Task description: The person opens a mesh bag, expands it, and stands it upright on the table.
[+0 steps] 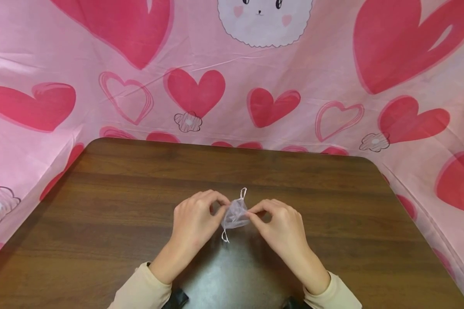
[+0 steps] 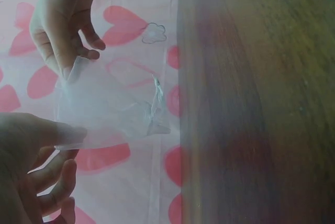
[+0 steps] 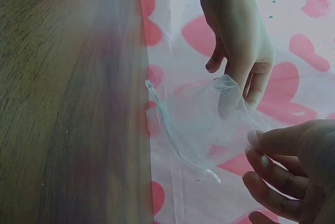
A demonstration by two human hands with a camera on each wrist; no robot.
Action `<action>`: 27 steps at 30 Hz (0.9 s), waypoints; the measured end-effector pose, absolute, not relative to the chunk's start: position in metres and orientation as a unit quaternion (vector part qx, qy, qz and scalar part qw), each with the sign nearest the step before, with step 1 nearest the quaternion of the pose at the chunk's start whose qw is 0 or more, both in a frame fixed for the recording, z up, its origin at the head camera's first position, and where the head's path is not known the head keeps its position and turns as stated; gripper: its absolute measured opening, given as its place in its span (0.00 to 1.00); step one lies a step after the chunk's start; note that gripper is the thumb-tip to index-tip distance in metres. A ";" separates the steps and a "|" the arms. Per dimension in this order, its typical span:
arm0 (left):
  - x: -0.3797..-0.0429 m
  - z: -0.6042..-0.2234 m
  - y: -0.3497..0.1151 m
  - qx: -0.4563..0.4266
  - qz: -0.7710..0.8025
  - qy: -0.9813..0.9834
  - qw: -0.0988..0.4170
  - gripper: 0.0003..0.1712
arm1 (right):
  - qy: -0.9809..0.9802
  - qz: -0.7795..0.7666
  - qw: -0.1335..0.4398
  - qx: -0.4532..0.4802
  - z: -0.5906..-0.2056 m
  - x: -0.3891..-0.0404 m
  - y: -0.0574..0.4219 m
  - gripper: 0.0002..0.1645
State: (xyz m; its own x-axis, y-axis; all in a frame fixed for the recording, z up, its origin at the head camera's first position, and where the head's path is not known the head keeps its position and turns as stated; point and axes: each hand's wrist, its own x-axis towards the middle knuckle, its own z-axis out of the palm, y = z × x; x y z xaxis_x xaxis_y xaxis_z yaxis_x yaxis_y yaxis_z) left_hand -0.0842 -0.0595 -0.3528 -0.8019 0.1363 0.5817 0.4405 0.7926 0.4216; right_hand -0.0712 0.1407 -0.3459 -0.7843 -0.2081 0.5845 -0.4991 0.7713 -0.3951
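Note:
A small sheer white drawstring pouch (image 1: pixel 236 214) is held up between both hands above the table. White cord loops stick out at its upper and lower ends in the head view. My left hand (image 1: pixel 196 219) pinches one side of it between thumb and fingers. On the opposite side, my right hand (image 1: pixel 284 225) pinches the fabric the same way. The left wrist view shows the pouch (image 2: pixel 104 109) spread between the two hands, its fabric see-through. In the right wrist view the white drawstring (image 3: pixel 175 137) runs along the pouch's gathered edge.
A dark brown wooden table (image 1: pixel 139 171) with rounded far corners lies beneath the hands. Pink cloth (image 1: pixel 236 60) printed with red hearts hangs behind it and along both sides. Dark objects (image 1: pixel 176 298) show beside the sleeves at the bottom edge.

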 end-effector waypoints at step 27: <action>-0.082 -0.351 -0.058 -0.180 -0.283 -0.907 0.256 0.05 | -0.894 0.300 0.248 0.220 -0.345 -0.069 0.139 0.13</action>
State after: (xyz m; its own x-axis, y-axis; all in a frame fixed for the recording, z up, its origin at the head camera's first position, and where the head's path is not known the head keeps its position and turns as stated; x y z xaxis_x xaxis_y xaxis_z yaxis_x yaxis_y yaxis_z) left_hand -0.0817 -0.0583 -0.3506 -0.8044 0.1816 0.5657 0.4713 0.7747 0.4215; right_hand -0.0688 0.1389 -0.3455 -0.7798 -0.2449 0.5761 -0.5425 0.7235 -0.4269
